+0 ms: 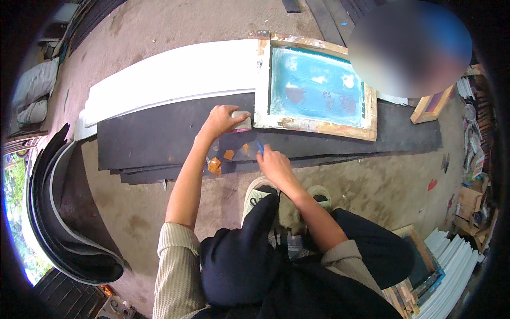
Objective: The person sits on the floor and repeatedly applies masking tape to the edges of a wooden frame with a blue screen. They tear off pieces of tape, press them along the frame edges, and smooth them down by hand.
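My left hand is closed on a small pale block with a pink lower edge, over the dark sheets. In my right hand is a slim blue tool, its tip pointing up and left; its exact kind is hidden by the fingers. Between the hands lie several brown-orange scraps, which look like tape. Just beyond my hands, a wooden screen-printing frame with blue mesh rests partly over the dark sheets.
Long white sheets lie left of the frame. A curled dark roll stands at the far left. Stacked white sheets and another frame are at the lower right. A smaller wooden frame sits beside a blurred patch.
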Available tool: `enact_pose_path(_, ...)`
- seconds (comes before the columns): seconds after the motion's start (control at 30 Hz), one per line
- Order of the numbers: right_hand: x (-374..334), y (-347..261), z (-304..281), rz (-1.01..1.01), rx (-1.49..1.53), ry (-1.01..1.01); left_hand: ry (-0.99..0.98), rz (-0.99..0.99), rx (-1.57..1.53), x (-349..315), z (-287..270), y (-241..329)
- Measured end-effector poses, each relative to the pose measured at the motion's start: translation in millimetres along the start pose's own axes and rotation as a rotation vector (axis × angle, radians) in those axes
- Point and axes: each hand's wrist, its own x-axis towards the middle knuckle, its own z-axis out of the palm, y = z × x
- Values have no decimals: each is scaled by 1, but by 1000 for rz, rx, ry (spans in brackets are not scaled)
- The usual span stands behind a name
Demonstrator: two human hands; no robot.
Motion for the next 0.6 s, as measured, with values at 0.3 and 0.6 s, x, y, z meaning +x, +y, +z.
enact_pose_path(0.3, 23, 6, 32, -481, -261, 337, 172, 140, 233, -39, -42, -8)
enact_pose_path(0.6, 28, 62, -77, -796, -412, 112, 213, 388, 494, -78, -22, -6)
